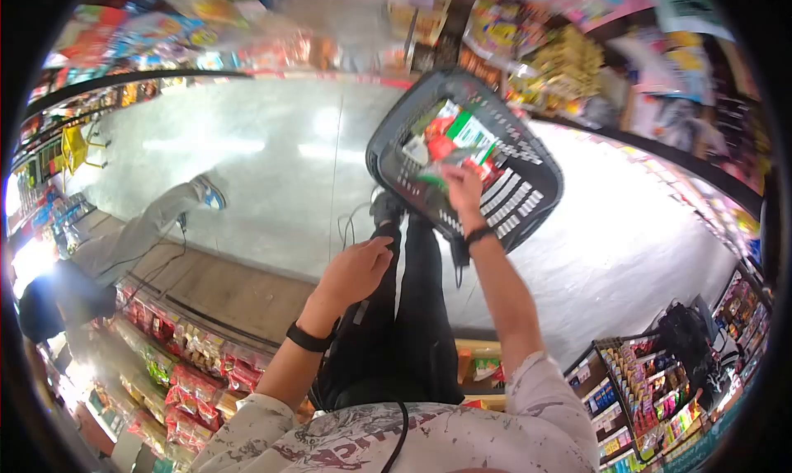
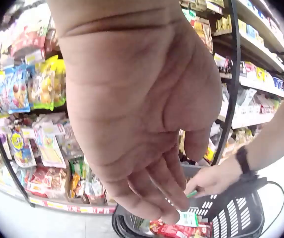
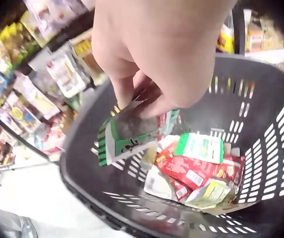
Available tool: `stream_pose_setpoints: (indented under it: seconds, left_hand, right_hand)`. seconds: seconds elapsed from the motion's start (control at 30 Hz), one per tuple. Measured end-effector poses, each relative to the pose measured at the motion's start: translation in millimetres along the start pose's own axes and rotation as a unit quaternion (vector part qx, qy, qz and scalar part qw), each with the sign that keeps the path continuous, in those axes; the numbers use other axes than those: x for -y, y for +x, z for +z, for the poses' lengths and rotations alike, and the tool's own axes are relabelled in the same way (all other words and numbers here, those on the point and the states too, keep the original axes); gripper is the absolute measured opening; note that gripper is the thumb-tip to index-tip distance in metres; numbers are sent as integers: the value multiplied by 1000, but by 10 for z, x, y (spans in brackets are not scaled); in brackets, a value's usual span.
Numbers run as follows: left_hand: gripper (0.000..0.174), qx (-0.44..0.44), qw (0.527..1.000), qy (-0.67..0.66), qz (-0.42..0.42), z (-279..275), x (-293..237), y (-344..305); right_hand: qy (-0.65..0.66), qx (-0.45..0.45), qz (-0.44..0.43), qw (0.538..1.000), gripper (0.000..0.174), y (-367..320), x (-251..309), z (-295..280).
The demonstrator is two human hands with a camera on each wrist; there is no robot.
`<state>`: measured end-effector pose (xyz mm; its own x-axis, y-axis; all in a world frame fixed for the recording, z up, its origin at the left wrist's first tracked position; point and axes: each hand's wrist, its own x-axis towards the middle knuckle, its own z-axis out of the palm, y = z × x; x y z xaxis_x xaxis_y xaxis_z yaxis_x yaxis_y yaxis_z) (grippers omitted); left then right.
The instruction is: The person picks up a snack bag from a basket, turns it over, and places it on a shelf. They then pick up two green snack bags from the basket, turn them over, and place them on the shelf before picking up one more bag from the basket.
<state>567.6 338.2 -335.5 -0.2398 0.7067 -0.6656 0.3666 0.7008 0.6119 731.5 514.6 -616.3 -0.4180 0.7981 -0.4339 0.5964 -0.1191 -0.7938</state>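
Note:
In the right wrist view, my right hand pinches a small green-and-white packet with a clear window by its upper edge. It hangs inside the mouth of a black plastic shopping basket with slotted walls. Lower down in the basket lie a red packet, a white packet with green ends and a pale yellow-green packet. My left hand hovers in front of my legs, its fingers loosely bent and holding nothing. Its palm fills much of the left wrist view, with the basket beyond.
Shelves of bagged snacks line the aisle past the basket. More red bags stand on a low shelf at lower left. Another person's leg reaches into the aisle on the left. A yellow stool stands farther back on the pale floor.

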Motion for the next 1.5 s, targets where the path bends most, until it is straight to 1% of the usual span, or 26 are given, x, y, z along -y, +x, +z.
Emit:
stream_pose_setpoints:
  seconds: [0.03, 0.07, 0.1, 0.17, 0.23, 0.3, 0.33, 0.37, 0.43, 0.5, 0.57, 0.63, 0.67, 0.73, 0.77, 0.8, 0.83, 0.93, 1.03, 1.07, 1.13, 1.23, 1.3, 1.33, 1.43, 1.5]
  left_hand:
    - [31, -13, 1000, 1, 16, -165, -192, -169]
    - [32, -27, 999, -1, 36, -328, -373, -350]
    - [32, -42, 998, -4, 53, -468, -529, -558]
    - [32, -74, 994, -6, 82, -748, -803, -908]
    - [33, -99, 990, 0, 103, -959, -980, -1261]
    - [41, -108, 990, -22, 87, -1158, -1200, -1570]
    - [44, -120, 989, -31, 84, -1210, -1258, -1715]
    - [47, -131, 987, -41, 81, -1239, -1291, -1842]
    - [51, -132, 981, -93, 109, -1236, -1282, -2078]
    - [54, -133, 969, -144, 150, -1268, -1296, -2270]
    - [57, -130, 952, -189, 200, -1331, -1332, -2496]
    - [60, -159, 938, -214, 222, -1362, -1185, -2630]
    - [59, -171, 924, -245, 240, -1394, -1118, -2703]
    - [60, -185, 892, -294, 289, -1522, -1000, -2879]
    - [60, -190, 891, -288, 294, -1623, -946, -3008]
    - [61, -190, 892, -282, 298, -1727, -890, -3141]
    - [62, -186, 894, -275, 302, -1782, -817, -3253]
    - [72, -240, 862, -295, 335, -1940, -563, -3449]
    - [80, -276, 857, -323, 290, -2052, -274, -3677]
    - [83, -271, 849, -350, 290, -2090, -166, -3725]
    - [89, -253, 832, -401, 287, -2156, 26, -3788]
    - [92, -271, 810, -428, 295, -2279, 106, -3853]
    - [93, -303, 807, -406, 305, -2382, 103, -3890]
    - [94, -319, 804, -394, 312, -2434, 90, -3910]
    - [94, -340, 795, -373, 335, -2518, -1, -3942]
    - [95, -321, 795, -367, 362, -2528, -106, -3940]
  right_hand:
    - [-50, -12, -45, 998, 14, -302, 398, -282]
    - [-35, 5, -95, 995, 14, -552, 692, -538]
    - [-3, -6, -117, 993, 12, -824, 1001, -755]
    - [34, 71, -101, 992, 15, -1316, 1736, -1310]
    - [61, 121, -94, 986, 17, -1759, 2490, -1734]
    - [19, 194, -138, 971, 19, -2102, 3150, -2131]
    - [99, 220, -180, 953, 20, -2222, 3339, -2172]
    - [100, 253, -230, 934, 21, -2337, 3558, -2259]
    - [108, 322, -262, 903, 20, -2539, 3969, -2289]
    - [34, 392, -305, 867, 21, -2690, 4390, -2257]
    - [44, 428, -360, 828, 23, -2849, 4762, -2049]
    - [-4, 438, -393, 809, 24, -2981, 5042, -1829]
    - [-28, 443, -406, 798, 25, -3054, 5150, -1744]
    - [-20, 450, -442, 776, 26, -3194, 5361, -1572]
    - [-13, 449, -459, 767, 26, -3289, 5462, -1472]
    - [-42, 454, -458, 763, 28, -3385, 5578, -1424]
    - [-29, 446, -461, 766, 28, -3488, 5623, -1345]
    - [11, 412, -480, 775, 29, -3735, 5717, -1039]
    - [77, 381, -471, 792, 30, -3954, 5811, -760]
    - [85, 384, -478, 786, 29, -3949, 5823, -675]
    - [89, 357, -469, 803, 27, -4073, 5912, -550]
    - [99, 292, -467, 829, 22, -4244, 5947, -477]
    - [112, 242, -456, 849, 21, -4294, 5829, -450]
    - [122, 225, -429, 866, 19, -4333, 5776, -457]
    - [105, 157, -407, 894, 19, -4455, 5696, -490]
    - [89, 125, -400, 904, 20, -4507, 5578, -558]
